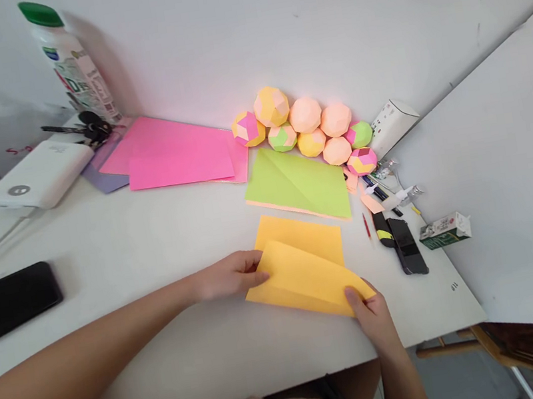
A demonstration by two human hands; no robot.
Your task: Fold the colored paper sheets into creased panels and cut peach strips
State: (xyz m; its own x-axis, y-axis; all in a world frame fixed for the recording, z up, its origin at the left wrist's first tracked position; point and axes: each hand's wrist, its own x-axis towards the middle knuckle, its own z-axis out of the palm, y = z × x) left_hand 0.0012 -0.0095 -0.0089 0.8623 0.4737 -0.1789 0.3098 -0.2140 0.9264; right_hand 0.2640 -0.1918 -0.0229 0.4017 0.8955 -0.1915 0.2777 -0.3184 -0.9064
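My left hand [232, 274] pinches the left edge of a yellow-orange sheet of paper [304, 278] between thumb and fingers. At its lower right corner my right hand [372, 311] grips the same sheet, thumb on top. The paper is bent, its upper part curling over toward the right. Behind it, another yellow-orange sheet [302, 231] lies flat on the white table [152, 244], partly covered by the held one. Just beyond sits a stack of green paper [297, 184] with a diagonal crease and a peach edge underneath.
Faceted paper balls [304, 116] are piled against the wall. Pink sheets [178, 153] lie at back left, near a green-capped bottle [74, 68] and a white power bank [40, 174]. A black phone [10, 304] is at left; another phone [407, 246] and a small carton [446, 230] are at right.
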